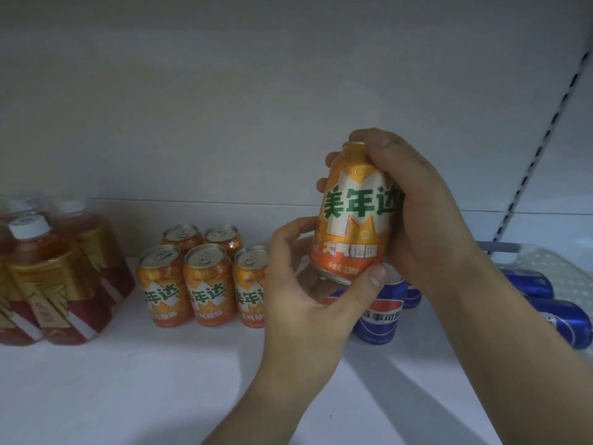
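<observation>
An orange soda can (353, 216) with green characters on a white band is held upright above the white shelf (160, 374). My right hand (420, 213) grips its upper right side, fingers curled over the rim. My left hand (308, 297) holds the can's bottom, thumb pressed on the lower edge. Several matching orange cans (205, 284) stand in a group on the shelf to the left.
Bottles of amber tea (54, 277) with white caps stand at the far left. Blue cola cans (382, 313) stand under my hands, and more blue cans (564, 319) lie in a white basket at the right. A slotted shelf upright (539, 136) runs up the right side.
</observation>
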Motion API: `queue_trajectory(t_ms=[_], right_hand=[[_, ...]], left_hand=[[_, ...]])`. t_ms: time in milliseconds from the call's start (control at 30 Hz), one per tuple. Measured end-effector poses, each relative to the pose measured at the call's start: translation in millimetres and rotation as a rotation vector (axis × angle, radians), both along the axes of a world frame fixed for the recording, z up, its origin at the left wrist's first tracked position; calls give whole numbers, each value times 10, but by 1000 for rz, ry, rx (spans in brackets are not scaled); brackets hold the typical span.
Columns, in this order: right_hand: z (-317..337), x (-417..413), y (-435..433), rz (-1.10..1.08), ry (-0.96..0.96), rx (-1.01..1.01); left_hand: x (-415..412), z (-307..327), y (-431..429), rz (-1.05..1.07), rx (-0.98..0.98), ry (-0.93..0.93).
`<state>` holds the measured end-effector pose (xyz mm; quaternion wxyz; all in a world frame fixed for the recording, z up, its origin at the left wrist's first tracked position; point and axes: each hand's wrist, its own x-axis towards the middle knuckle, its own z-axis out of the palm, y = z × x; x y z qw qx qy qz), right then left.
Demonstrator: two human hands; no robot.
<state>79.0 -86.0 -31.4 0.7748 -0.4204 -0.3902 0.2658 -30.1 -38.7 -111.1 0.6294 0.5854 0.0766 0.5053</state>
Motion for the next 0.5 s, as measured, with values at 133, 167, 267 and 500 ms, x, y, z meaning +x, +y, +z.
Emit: queue_trajectory(t_ms=[133,167,267,500], right_hand=[[-14,5,-9,41,37,-23],[-17,7,-9,43,44,-25],[-24,12,-20,47,31,-39],[-31,41,-28,37,2,-43]], left_hand=[[16,-8,-31,-103,-93,-25],[18,-13,-38,-120,-116,-34],[10,-17,-50,-207,-186,-61],[9,-4,-33,-271,-244,-62]])
